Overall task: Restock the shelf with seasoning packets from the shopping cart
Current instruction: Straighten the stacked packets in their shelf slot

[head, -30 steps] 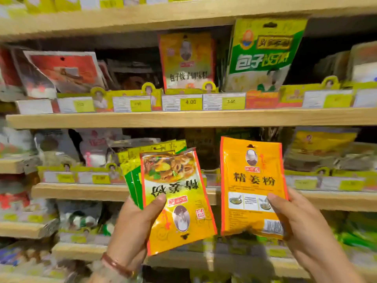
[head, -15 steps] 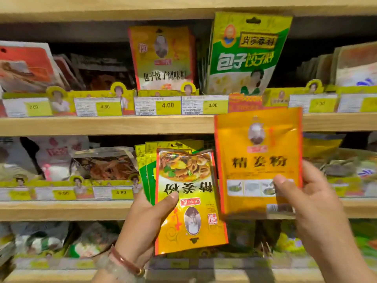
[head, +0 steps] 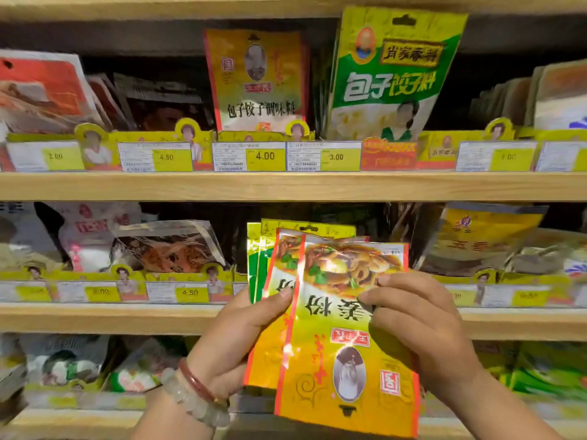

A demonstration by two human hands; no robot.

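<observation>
My left hand (head: 235, 338) grips a fanned bunch of seasoning packets in front of the middle shelf (head: 127, 315). At the back of the bunch are green-edged packets (head: 254, 258), with a yellow packet (head: 270, 354) in front of them. My right hand (head: 416, 328) pinches the frontmost yellow packet (head: 336, 369) at its right edge. This packet hangs upside down, food photo at the top and hang hole at the bottom, and overlaps the bunch. The shopping cart is out of view.
The upper shelf (head: 286, 185) holds an upright yellow packet (head: 257, 77) and a tall green-and-white packet (head: 390, 74) behind yellow price tags (head: 265, 157). More packets lie left and right on the middle shelf. A dark gap (head: 365, 217) shows behind my hands.
My right hand came down from the upper shelf's height to the bunch. The upright yellow packet it held is gone; two upside-down yellow packets now show instead of one.
</observation>
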